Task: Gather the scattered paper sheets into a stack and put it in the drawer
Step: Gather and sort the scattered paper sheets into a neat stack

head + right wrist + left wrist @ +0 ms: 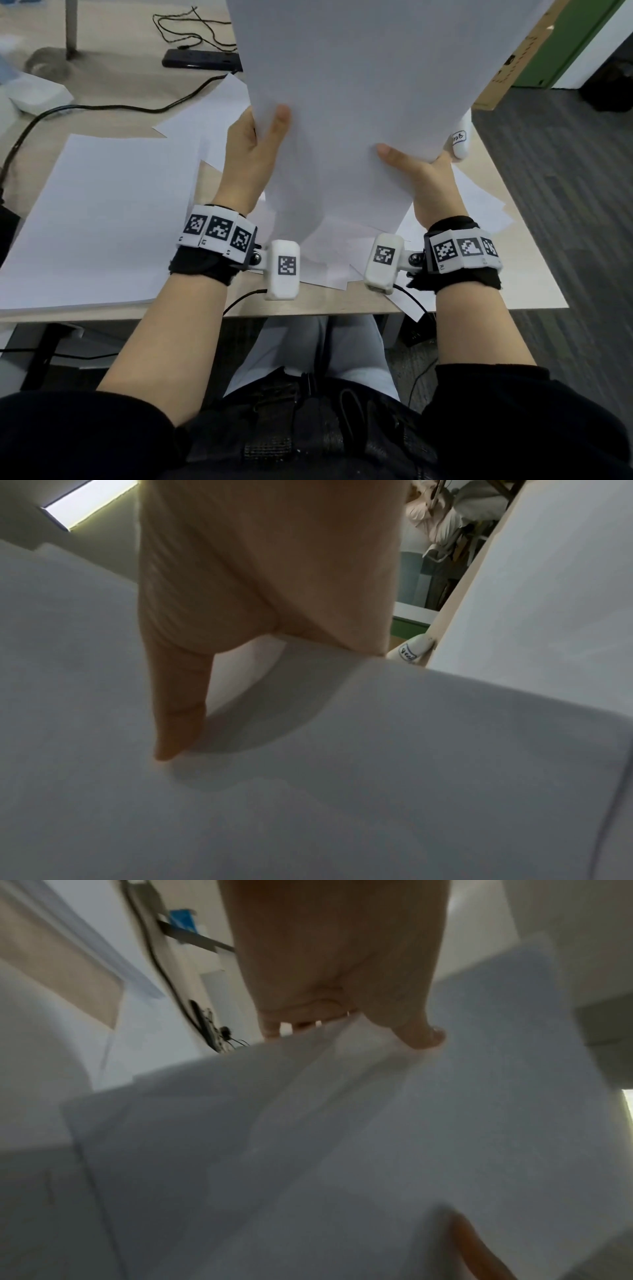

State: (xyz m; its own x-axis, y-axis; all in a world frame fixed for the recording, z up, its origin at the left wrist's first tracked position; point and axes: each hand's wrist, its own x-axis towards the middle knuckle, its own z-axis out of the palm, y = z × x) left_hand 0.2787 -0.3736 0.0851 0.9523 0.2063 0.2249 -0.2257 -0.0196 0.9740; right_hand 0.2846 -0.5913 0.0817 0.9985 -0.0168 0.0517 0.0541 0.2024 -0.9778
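Both hands up off the desk [507, 260], holding a bundle of white sheets [356, 102] upright-ish, tilted toward the head cam, lower edge hanging above the desk surface. Left hand [251, 150]: pinches the bundle's left edge, thumb on the near face, fingers behind the paper; left wrist cam confirms thumb [419, 1035] pressed on the sheet w/ fingertips curled behind. Right hand [423, 178]: grips the right edge, thumb flat across the near face, fingers hidden behind; right wrist cam shows same, thumb [178, 696] lying on paper. How many sheets in the bundle: can't tell. Rest of the paper is on the desk: a neat thick stack [99, 219] to the left, near the front edge; loose overlapping sheets [329, 263] under and between the wrists, some overhanging the front edge; more loose sheets [209, 113] behind the left hand. Drawer not seen in any view. A white pen-like item w/ a label [460, 144] lies on the desk just beside the right hand. Black power strip [202, 59] and black cable [102, 109] at the back of the desk. Wrist cams blurred.
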